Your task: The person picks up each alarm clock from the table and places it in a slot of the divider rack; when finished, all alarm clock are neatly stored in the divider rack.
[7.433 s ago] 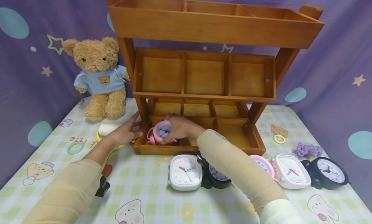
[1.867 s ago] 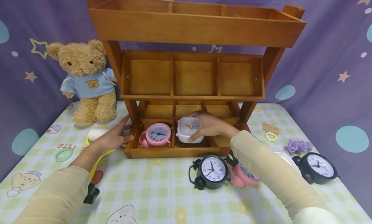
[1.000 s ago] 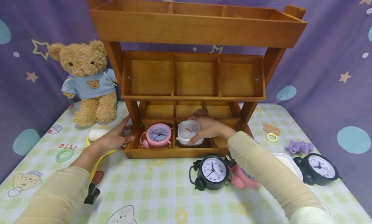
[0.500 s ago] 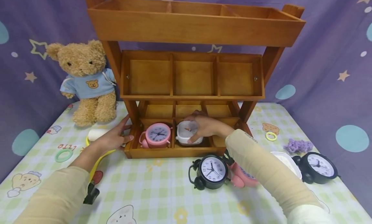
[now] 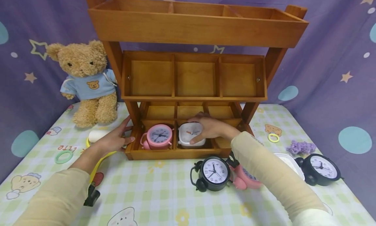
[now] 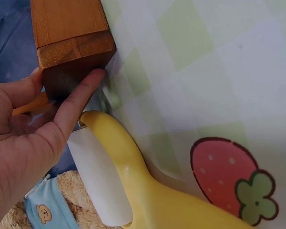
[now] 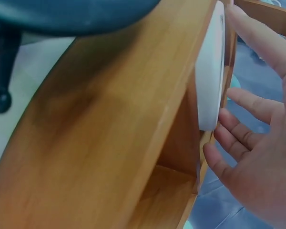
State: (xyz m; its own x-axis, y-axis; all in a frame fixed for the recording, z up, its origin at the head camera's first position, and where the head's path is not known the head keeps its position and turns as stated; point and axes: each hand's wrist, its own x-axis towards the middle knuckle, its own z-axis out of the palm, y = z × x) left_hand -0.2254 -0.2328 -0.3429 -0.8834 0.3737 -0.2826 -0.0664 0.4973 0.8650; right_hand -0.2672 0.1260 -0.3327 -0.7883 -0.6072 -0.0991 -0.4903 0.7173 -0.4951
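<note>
In the head view my right hand point(image 5: 210, 126) holds a white square alarm clock point(image 5: 185, 134) with orange hands. The clock leans face up in the middle compartment of the wooden shelf's bottom tier point(image 5: 182, 153). My thumb lies by its lower right corner; the fingers reach over its upper edge. Left of it, a pink alarm clock point(image 5: 160, 134) sits in the left compartment. My left hand point(image 5: 114, 139) rests against the shelf's lower left end. In the left wrist view, straight fingers and thumb touch two sides of the wooden corner point(image 6: 76, 52).
On the cloth before the shelf lie a black alarm clock point(image 5: 212, 173), a pink one point(image 5: 246, 180) partly under my right sleeve, a white one point(image 5: 289, 164) and another black one point(image 5: 320, 169). A teddy bear point(image 5: 88, 82) and a yellow-handled white roller point(image 5: 97, 134) are at left.
Over several seconds, my right hand went from the pink clock in the left compartment to the white clock in the middle one. Lately the white clock shifts only slightly. My left hand stays put.
</note>
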